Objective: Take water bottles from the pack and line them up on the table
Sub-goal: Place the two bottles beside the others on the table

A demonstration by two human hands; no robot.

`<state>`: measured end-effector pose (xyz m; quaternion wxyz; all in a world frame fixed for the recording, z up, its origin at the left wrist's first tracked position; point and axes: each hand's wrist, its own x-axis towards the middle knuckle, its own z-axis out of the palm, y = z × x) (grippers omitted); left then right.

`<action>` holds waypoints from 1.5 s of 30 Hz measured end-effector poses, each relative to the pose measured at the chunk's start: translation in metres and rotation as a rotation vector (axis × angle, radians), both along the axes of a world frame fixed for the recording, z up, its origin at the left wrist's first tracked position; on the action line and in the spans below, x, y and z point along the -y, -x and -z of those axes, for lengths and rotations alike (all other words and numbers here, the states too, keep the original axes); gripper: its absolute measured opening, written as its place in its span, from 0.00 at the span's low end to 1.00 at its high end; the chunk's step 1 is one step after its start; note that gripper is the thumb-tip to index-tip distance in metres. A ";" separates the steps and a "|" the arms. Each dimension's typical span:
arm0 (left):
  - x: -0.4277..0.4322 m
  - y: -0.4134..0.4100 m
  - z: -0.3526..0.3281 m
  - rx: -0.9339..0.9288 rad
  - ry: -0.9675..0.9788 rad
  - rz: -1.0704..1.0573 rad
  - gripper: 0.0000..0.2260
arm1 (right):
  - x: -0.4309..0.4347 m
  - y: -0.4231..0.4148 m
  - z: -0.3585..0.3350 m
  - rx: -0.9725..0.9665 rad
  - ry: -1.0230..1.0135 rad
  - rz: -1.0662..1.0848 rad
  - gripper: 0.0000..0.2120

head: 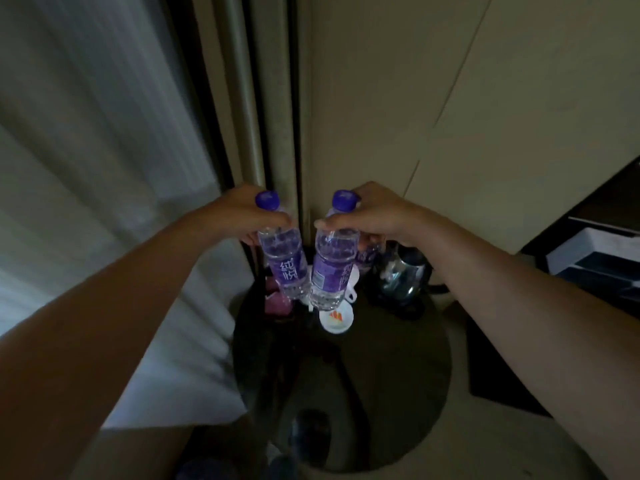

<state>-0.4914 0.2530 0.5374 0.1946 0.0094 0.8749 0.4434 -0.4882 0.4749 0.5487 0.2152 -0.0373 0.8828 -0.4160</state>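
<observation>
My left hand [242,213] grips the upper part of a clear water bottle [284,261] with a purple cap and purple label. My right hand [374,216] grips a second water bottle [330,268] of the same kind by its shoulder. Both bottles hang upright side by side, almost touching, above the far side of a round dark glass table [398,375]. Behind my right hand part of a third purple-labelled bottle [367,258] shows. The pack is not clearly visible.
On the table's far side are a white dish with an orange mark [336,318], a pink object [277,303] and a dark glass kettle [405,275]. White curtains [86,168] hang at left. A beige wall stands behind. A dark shelf with a white box [595,258] is at right.
</observation>
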 end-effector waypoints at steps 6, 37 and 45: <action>0.018 0.095 0.020 -0.146 -0.059 -0.070 0.15 | 0.025 0.091 0.002 -0.159 -0.113 0.170 0.21; -0.004 0.175 0.193 -0.002 0.073 0.236 0.17 | 0.049 0.162 0.174 -0.078 -0.465 -0.026 0.16; 0.002 0.166 0.197 0.058 -0.027 0.190 0.18 | 0.053 0.154 0.166 0.007 -0.557 -0.264 0.26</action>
